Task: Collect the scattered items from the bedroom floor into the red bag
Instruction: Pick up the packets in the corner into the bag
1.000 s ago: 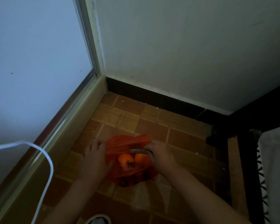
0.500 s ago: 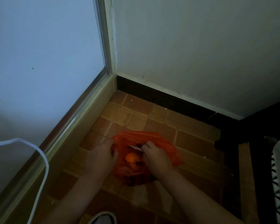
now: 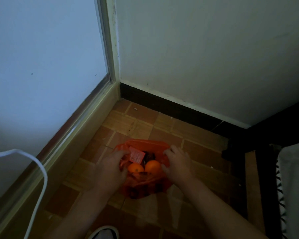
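Observation:
The red bag [image 3: 146, 187] lies open on the tiled floor in the room's corner. Inside it I see two oranges [image 3: 152, 166] side by side, a small red packet [image 3: 136, 156] and a dark wrapped item [image 3: 148, 156] behind them. My left hand [image 3: 110, 171] grips the bag's left rim. My right hand [image 3: 177, 163] grips the right rim, spreading the mouth wide. The bag's lower part shows more dark items through the plastic.
A glass door with a metal frame [image 3: 86, 107] runs along the left. A white cable [image 3: 40, 171] hangs at the lower left. A dark bed frame [image 3: 259, 169] with white bedding [image 3: 295, 183] stands at the right. My white shoe [image 3: 104, 232] shows at the bottom.
My right hand has let go of the flat item it held over the bag and moved to the right rim. Both hands have pulled the bag's mouth wider.

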`<action>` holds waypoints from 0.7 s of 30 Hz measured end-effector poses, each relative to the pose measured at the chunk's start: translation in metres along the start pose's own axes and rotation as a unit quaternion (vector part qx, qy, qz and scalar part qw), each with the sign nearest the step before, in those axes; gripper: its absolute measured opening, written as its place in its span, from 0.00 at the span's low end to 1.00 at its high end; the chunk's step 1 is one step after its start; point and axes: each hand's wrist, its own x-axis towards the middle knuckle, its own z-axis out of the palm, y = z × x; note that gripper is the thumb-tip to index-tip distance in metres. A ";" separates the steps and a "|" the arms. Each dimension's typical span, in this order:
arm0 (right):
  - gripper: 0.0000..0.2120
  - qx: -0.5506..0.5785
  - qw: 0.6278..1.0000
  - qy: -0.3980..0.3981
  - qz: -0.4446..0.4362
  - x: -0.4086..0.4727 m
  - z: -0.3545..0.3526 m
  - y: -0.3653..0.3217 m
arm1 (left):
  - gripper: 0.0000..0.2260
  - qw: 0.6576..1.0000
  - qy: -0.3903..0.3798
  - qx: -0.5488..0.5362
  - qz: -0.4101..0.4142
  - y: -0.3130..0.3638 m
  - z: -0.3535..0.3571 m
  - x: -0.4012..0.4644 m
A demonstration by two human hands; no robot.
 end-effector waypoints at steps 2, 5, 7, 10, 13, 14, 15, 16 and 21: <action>0.25 -0.036 0.998 -0.039 0.018 -0.003 -0.004 0.001 | 0.22 1.000 0.008 -0.010 0.015 0.000 0.000 0.000; 0.33 -0.061 0.995 -0.053 0.061 -0.005 -0.007 0.001 | 0.20 0.999 0.025 -0.021 0.028 -0.001 0.000 -0.002; 0.37 -0.050 0.990 -0.055 0.121 -0.004 -0.006 0.002 | 0.17 0.998 0.041 -0.020 0.033 -0.001 -0.002 -0.002; 0.26 0.017 0.979 -0.069 0.191 -0.001 -0.005 0.007 | 0.09 0.997 0.064 -0.023 0.043 0.000 -0.009 -0.004; 0.09 0.048 0.976 -0.047 0.206 -0.001 -0.014 0.009 | 0.06 0.997 0.068 0.001 0.043 0.006 -0.020 -0.004; 0.07 0.059 0.975 -0.029 0.211 0.000 -0.020 0.008 | 0.05 0.997 0.072 0.000 0.041 0.010 -0.024 -0.004; 0.05 0.074 0.974 -0.003 0.215 0.002 -0.027 0.005 | 0.05 0.996 0.077 -0.006 0.039 0.014 -0.028 -0.003; 0.04 0.092 0.971 0.027 0.217 0.004 -0.036 0.002 | 0.05 0.996 0.083 -0.011 0.041 0.020 -0.032 -0.001; 0.06 0.252 0.920 0.206 0.216 0.010 -0.074 -0.009 | 0.05 0.990 0.117 -0.035 0.074 0.046 -0.044 0.015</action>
